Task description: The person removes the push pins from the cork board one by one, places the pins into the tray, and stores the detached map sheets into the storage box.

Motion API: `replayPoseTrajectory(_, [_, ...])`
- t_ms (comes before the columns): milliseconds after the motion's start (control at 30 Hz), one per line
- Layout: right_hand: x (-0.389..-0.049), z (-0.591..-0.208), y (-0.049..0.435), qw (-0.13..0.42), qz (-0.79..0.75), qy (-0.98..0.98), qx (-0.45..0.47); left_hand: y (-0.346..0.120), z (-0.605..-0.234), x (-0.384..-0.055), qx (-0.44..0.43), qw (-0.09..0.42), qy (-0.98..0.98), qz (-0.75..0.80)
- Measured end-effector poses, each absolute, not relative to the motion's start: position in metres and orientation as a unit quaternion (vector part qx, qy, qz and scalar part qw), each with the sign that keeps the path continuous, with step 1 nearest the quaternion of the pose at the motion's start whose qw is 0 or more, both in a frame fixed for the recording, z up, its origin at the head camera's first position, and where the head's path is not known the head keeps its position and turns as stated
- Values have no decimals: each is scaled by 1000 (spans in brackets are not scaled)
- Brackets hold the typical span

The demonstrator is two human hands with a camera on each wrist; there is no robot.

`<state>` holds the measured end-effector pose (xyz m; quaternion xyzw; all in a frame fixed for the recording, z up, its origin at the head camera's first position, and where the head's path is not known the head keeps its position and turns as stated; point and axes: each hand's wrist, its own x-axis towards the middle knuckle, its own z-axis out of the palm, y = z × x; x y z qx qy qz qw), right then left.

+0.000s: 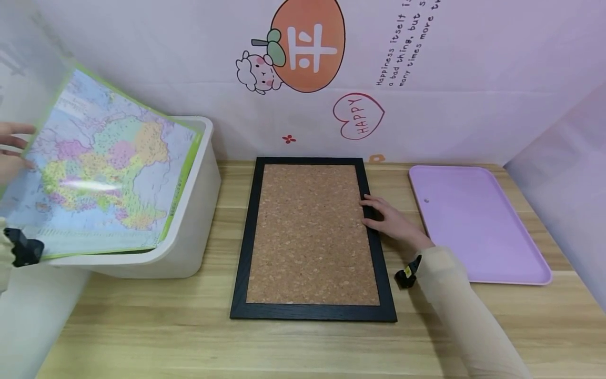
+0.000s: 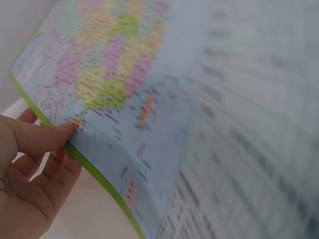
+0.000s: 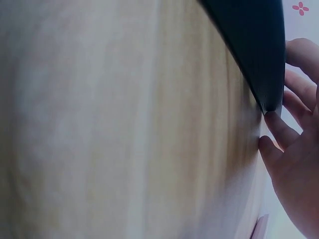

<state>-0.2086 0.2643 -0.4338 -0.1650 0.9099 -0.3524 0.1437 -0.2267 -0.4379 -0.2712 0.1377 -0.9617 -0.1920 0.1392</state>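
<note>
In the left wrist view my left hand [image 2: 37,169] pinches the green-edged side of a printed map [image 2: 112,64], thumb on the printed face and fingers behind. The head view has the colourful map [image 1: 113,152] lying tilted across the top of a white plastic bin [image 1: 205,210], with the left hand [image 1: 14,152] at its left edge. My right hand [image 1: 395,223] touches the right side of a black-framed cork board [image 1: 312,231] that lies on the table. Its fingertips rest along the black frame [image 3: 254,50] in the right wrist view.
A lilac tray [image 1: 483,226] lies on the wooden table [image 1: 165,326], right of the board and close to my right forearm. Behind stands a pale wall covering [image 1: 426,121] with printed cartoons and lettering. The map hides most of the bin's opening.
</note>
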Motion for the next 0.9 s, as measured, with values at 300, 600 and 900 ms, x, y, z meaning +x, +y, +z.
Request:
replayPoseTrajectory(300, [-208, -435, 265, 141, -342, 914, -168, -432, -273, -231, 163, 102, -959, -209])
replayPoseTrajectory(600, [-206, -433, 263, 141, -350, 911, -168, -408, -263, -219, 174, 72, -954, -234])
replayPoseTrajectory(900, [-206, -433, 263, 147, -353, 909, -166, -393, -259, -210, 194, 58, -946, -252])
